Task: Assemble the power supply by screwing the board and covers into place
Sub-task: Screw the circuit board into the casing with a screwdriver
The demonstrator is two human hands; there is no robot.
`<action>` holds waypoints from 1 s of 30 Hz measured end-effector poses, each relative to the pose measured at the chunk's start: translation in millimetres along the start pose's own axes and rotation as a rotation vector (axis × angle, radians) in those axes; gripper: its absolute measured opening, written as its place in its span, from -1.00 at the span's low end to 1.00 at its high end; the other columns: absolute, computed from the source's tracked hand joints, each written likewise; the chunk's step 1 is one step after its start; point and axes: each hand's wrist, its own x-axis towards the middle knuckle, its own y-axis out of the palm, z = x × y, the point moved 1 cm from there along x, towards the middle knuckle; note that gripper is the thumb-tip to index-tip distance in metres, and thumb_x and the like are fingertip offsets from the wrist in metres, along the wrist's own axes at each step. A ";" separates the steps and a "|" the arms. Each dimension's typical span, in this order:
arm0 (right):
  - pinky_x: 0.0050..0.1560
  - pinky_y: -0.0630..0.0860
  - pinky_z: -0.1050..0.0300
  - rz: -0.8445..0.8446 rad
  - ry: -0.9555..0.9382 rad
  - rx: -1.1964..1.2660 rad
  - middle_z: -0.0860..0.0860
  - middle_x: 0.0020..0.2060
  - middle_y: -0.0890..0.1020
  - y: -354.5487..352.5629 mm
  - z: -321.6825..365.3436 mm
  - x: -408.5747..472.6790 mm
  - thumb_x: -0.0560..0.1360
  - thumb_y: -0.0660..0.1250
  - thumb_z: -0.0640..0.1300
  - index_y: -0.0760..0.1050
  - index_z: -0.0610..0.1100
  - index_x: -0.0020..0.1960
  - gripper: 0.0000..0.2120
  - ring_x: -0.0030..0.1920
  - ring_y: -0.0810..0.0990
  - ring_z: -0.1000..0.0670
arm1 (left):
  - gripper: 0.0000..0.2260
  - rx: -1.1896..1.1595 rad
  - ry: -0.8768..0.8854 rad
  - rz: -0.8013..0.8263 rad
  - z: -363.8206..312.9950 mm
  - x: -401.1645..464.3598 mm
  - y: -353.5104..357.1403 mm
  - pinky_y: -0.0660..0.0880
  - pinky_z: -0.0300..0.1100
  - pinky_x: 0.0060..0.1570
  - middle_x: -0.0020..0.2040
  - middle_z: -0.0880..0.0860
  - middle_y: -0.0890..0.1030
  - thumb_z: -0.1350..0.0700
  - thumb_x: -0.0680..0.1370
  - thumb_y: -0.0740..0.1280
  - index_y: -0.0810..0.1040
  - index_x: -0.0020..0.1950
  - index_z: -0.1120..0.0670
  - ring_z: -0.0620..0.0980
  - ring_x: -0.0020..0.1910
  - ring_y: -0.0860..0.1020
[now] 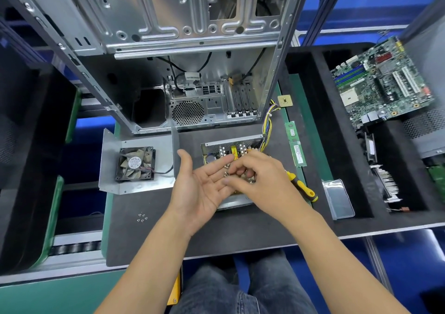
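While the left hand (pixel 204 186) lies palm up with fingers straight, cupping small screws (pixel 226 169) on its fingertips, the right hand (pixel 260 176) reaches over it, fingers curled narrow and pinching at one of them; whether a screw is already lifted cannot be told.

Item 1: supply (pixel 231 148), open metal tray with board (pixel 234 153) seated inside, on the worktop (pixel 149 236) directly under both hands. Coils and capacitor visible at its far end; near end hidden by the hands. Coloured wires (pixel 268 126) run from its far right corner toward the case.

Item 2: cover (pixel 134 142), bent sheet panel carrying a fan (pixel 135 164), lying flat just left of the supply, detached, fan lead trailing right.

Item 3: screwdriver (pixel 304 188), yellow and black handle, lying on the worktop just right of the right hand, not held.

Item 4: spare screws (pixel 142 217), small cluster on the worktop, near left.

Item 5: case (pixel 192 36), open, standing behind the supply.

Item 6: RAM stick (pixel 295 145) and CPU (pixel 284 101), right of the supply. Motherboard (pixel 382 80) in the far right tray.

Progress, judged: early. Board appears placed but whether any board screws are in cannot be seen. Cover remains off. Left to do: seat and drive board screws, fit the fan cover, fasten it.
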 end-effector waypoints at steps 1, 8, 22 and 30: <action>-0.11 0.37 0.40 0.004 -0.004 -0.017 0.04 -0.20 0.53 0.6 0.9 0.1 0.41 0.54 -0.13 0.65 -0.08 -0.09 -0.89 -0.20 0.46 0.11 | -0.08 0.005 0.003 -0.003 -0.1 0.1 -0.4 0.65 -0.02 -0.06 0.20 0.35 0.62 -0.47 0.51 -0.04 0.65 0.14 0.34 0.28 0.14 0.65; -0.06 0.46 0.19 -0.002 -0.039 -0.125 0.07 -0.21 0.50 4.3 2.8 -2.2 0.48 0.44 -0.21 0.65 -0.13 -0.08 -0.97 -0.19 0.43 0.12 | -0.10 0.044 0.013 -0.015 1.5 -0.9 0.8 0.65 -0.04 -0.04 0.19 0.32 0.63 -0.46 0.46 0.01 0.55 0.26 0.33 0.24 0.16 0.65; -0.03 0.51 0.03 -0.048 0.061 -0.085 0.03 -0.20 0.58 13.1 2.6 -4.3 0.49 0.45 -0.15 0.66 -0.10 -0.08 -0.97 -0.19 0.51 0.05 | -0.13 0.004 0.037 -0.044 4.7 -0.8 -0.2 0.65 -0.04 -0.04 0.17 0.32 0.64 -0.42 0.43 0.08 0.52 0.28 0.34 0.24 0.16 0.65; -0.08 0.53 0.30 -0.119 0.136 0.157 0.20 -0.20 0.67 7.4 -4.5 -7.8 0.54 0.38 -0.21 0.65 -0.02 -0.07 -0.88 -0.15 0.61 0.17 | -0.73 0.110 0.116 -0.151 8.8 3.2 -7.4 0.64 -0.15 -0.13 -0.03 0.24 0.71 0.07 0.60 0.33 0.63 0.05 0.28 0.12 -0.02 0.71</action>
